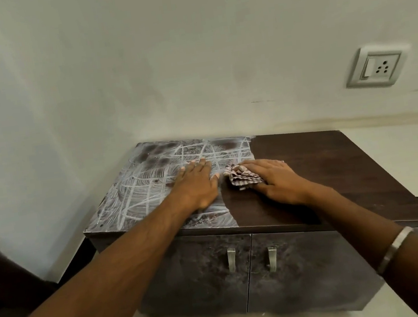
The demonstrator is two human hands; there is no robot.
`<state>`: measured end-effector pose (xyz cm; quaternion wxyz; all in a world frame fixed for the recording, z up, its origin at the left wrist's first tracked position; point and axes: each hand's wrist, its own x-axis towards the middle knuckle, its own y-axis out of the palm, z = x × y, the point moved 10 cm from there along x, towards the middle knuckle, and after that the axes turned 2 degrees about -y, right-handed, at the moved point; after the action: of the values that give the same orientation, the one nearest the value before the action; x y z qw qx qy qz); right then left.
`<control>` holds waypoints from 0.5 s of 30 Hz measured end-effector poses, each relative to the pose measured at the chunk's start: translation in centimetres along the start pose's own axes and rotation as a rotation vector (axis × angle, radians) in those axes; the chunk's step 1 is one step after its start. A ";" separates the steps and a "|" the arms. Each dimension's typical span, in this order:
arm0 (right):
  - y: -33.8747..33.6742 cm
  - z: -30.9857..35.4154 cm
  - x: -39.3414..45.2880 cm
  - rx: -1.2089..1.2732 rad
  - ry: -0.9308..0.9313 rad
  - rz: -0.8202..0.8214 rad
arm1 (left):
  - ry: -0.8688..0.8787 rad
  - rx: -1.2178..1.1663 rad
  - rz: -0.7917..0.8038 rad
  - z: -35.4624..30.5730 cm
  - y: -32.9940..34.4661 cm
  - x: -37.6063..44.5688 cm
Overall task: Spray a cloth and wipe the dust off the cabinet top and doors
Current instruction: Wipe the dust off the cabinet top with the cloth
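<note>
Cabinet top [323,158] wiped clean on the frame's right half; left half and doors [309,265] stayed dusty (flat right hand [276,175] pressed the cloth [243,177], left hand [196,184] lay flat, empty).

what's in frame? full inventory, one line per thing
cabinet: 1, dark brown, against the wall; left half of top dusty white, right half clean
doors: 2, dark, dusty, shut, on the cabinet front
handles: 2, silver, at the door seam
cloth: 1, checked, on the top under the right hand
wall socket: 1, white, upper right
bangle: 1, silver, right wrist
left hand: flat on the dusty half
right hand: pressing the cloth
</note>
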<state>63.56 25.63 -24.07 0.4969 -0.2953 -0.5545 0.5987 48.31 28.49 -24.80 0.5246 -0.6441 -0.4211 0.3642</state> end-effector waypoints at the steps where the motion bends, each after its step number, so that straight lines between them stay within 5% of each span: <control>1: -0.1 -0.6 0.1 -0.002 0.024 0.006 | 0.001 0.003 0.007 0.1 0.0 0.1; 6: 0.0 -0.9 2.4 -0.039 0.127 0.025 | -0.011 0.015 0.017 0.6 0.2 0.3; 15: -0.1 -1.9 1.2 -0.020 0.036 0.001 | -0.019 0.026 0.030 0.9 0.4 1.4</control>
<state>64.93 27.47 -24.15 0.5037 -0.3113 -0.5514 0.5877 48.09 30.07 -25.36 0.5236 -0.6399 -0.4114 0.3835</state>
